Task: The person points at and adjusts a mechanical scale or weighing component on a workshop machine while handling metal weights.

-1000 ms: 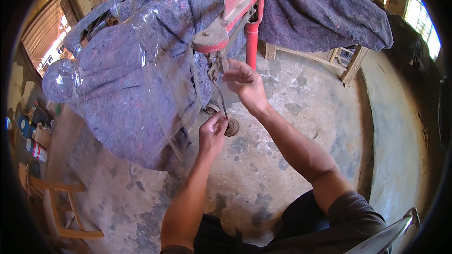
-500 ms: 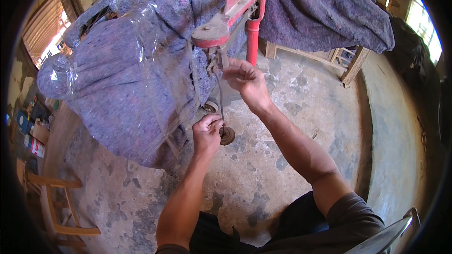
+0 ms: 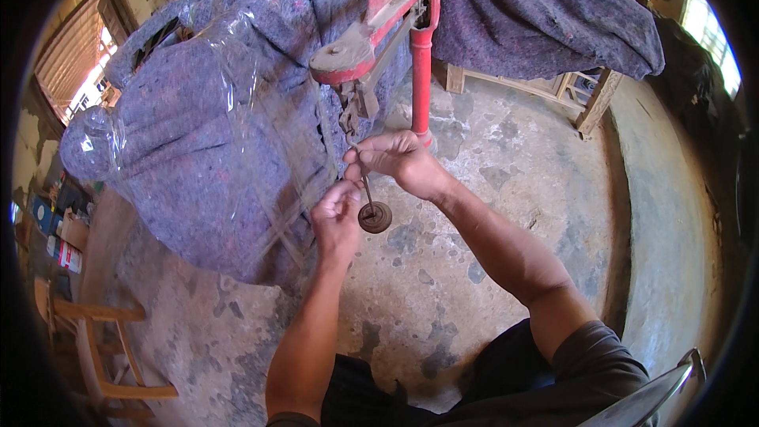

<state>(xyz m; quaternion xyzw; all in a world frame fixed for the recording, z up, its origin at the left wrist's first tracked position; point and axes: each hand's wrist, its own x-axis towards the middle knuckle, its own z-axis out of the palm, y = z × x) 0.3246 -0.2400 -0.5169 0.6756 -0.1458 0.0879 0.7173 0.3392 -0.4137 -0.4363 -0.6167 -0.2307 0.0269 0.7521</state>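
My right hand (image 3: pixel 399 160) pinches the thin rod (image 3: pixel 365 183) near its top; the rod runs down to the round weight disc (image 3: pixel 375 217); my left hand (image 3: pixel 336 213) is nearer, fingers curled just beside the disc, hold unclear.

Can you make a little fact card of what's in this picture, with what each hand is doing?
Place: workshop with a stained concrete floor
Left hand: fingers pinched beside the round rusty metal disc
Right hand: gripping the thin metal rod above the disc
Rod: hangs from the red metal scale arm, disc at its lower end
Beside the hands: big bundle in grey felt blanket and clear plastic wrap
Behind: red post; second grey blanket over a wooden frame
Lower left: wooden chair
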